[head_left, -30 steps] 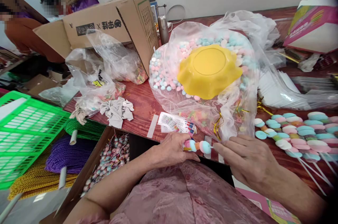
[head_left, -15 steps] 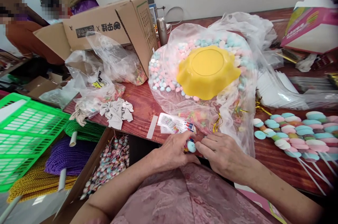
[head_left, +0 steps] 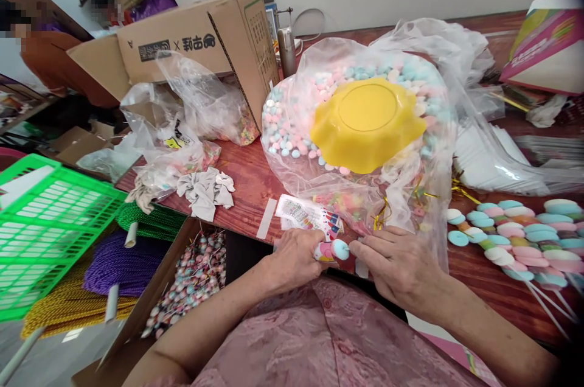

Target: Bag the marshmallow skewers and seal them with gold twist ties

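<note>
My left hand (head_left: 295,256) is closed round a candy skewer (head_left: 333,249) of pink and blue marshmallow pieces at the near table edge. My right hand (head_left: 396,263) meets it from the right, fingertips pinched at the skewer's blue end piece. Just beyond lies a small printed wrapper (head_left: 306,216). Behind it a big clear bag of pink and blue candies (head_left: 292,125) carries an upturned yellow bowl (head_left: 367,122).
Finished candy skewers (head_left: 511,238) lie in a row on the right of the red-brown table (head_left: 249,183). A cardboard box (head_left: 191,46), clear bags and grey bows (head_left: 205,189) sit left. Below the table: a box of wrapped sweets (head_left: 191,280), green basket (head_left: 41,223), cord spools. Other people stand far left.
A second ago my right hand held the stick out to the right, with more candy pieces showing. It has since slid left against my left hand, and only the end pieces show.
</note>
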### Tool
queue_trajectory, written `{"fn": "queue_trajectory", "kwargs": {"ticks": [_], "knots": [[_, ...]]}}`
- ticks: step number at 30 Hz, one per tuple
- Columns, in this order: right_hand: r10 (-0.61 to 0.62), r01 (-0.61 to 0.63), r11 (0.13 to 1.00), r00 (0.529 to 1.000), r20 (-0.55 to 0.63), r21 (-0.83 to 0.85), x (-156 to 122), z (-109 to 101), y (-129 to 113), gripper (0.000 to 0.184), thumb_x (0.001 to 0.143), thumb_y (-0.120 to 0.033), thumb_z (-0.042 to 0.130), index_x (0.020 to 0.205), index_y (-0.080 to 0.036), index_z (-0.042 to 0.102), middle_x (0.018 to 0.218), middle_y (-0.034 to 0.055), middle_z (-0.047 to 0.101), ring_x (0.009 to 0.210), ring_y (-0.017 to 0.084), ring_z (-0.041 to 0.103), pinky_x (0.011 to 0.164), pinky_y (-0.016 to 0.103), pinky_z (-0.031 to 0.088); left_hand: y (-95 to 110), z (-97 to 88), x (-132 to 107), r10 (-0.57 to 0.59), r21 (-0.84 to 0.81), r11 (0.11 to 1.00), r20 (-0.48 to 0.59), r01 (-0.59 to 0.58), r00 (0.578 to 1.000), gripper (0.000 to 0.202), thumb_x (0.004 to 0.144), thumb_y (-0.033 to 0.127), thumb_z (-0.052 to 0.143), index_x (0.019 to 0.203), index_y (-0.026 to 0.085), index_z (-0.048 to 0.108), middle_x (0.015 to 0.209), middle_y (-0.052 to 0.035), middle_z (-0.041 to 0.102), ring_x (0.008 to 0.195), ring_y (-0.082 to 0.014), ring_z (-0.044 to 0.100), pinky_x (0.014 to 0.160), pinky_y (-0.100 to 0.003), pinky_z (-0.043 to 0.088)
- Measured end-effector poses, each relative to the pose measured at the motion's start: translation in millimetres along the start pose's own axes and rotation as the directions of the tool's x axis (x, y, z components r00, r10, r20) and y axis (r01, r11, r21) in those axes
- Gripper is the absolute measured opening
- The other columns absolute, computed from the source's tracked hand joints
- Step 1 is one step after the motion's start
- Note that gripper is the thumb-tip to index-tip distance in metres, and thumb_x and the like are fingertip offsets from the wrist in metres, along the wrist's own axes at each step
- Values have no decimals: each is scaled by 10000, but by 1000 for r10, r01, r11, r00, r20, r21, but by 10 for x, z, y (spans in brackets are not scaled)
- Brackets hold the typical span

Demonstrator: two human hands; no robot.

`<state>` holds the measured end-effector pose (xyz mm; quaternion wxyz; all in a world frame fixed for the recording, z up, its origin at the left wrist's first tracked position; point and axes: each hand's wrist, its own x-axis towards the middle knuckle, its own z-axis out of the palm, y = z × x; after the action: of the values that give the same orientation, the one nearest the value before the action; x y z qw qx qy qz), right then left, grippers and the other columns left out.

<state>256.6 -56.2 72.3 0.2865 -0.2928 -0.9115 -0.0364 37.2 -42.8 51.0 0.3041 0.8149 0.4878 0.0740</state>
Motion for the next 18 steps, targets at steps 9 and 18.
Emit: {"fn": "queue_trajectory", "kwargs": {"ticks": [9,18], "knots": [[-55,56,998,998,-14,43,102,-26,-38,227,887,-24,413,856,-156,595,670,18,569,611,171,475,632,332,347,7,-45,-11,-67,-217,974,15,69,998,331,739,462,775,738,174,611,668,39,577,609,-111,478,563,-237,297],[-45,22,983,991,124,182,103,150,-46,235,908,-53,399,873,-166,601,740,25,626,647,158,525,657,320,366,47,-16,58,12,-352,935,160,46,987,258,674,320,784,689,139,601,612,68,465,619,-86,396,551,-212,286]]}}
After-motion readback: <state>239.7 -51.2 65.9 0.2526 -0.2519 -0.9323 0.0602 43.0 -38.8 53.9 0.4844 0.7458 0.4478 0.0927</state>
